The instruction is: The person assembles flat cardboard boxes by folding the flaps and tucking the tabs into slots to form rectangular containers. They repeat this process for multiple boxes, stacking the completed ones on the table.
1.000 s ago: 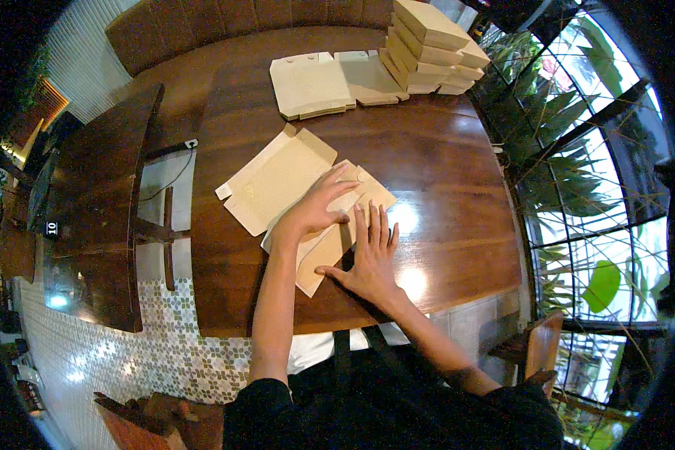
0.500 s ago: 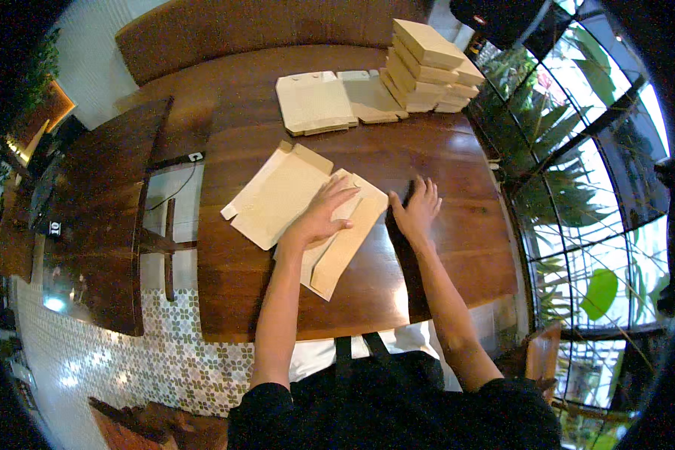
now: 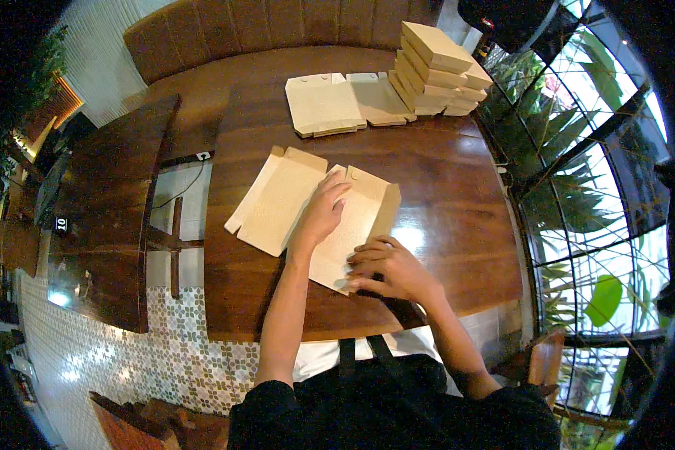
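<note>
A flat-folded brown cardboard box (image 3: 276, 201) lies opened out on the wooden table in front of me, its two panels side by side. My left hand (image 3: 322, 216) rests palm down on the right panel near the middle crease, fingers stretched out. At that panel's near right corner, my right hand (image 3: 394, 271) has its fingers bent around the edge, thumb and fingertips on the cardboard. The long right side flap stands up and outward. What lies under my right fingers is partly hidden.
Farther back, a pile of unfolded box blanks (image 3: 324, 105) lies beside a stack of folded boxes (image 3: 435, 67). A brown padded bench (image 3: 277, 34) runs behind the table. Another wooden table (image 3: 109, 217) stands at left, a gridded window (image 3: 577, 165) at right.
My right hand has come from the bare table on the right to the box's near corner. The right flap, earlier folded inward, now stands outward. My left hand stays on the panel.
</note>
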